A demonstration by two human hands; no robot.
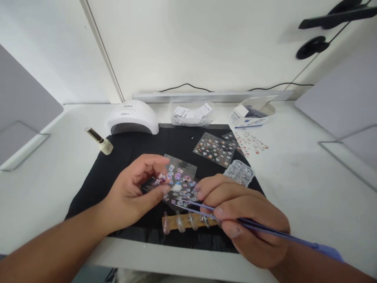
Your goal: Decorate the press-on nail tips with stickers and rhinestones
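My left hand point(137, 188) grips the left side of a clear nail sticker sheet point(188, 171), with the thumb in front and curled fingers partly behind it. Purple, blue and white designs cover the sheet. In my right hand point(250, 216) is a pair of blue-purple tweezers point(282, 234); their slightly parted tips point left over the lower part of the sheet. Whether the tips pinch anything is too small to tell. Just below lies a tan stick point(185, 223) bearing several glossy false nails, its right end hidden by my right fingers.
A black mat point(123, 145) covers the middle of the white table. Behind stand a white nail lamp point(132, 114), a clear tub of packets point(191, 116) and an open box point(250, 114). A polish bottle point(105, 146) is left; another sticker sheet point(214, 149) and a compartment case point(240, 172) lie right.
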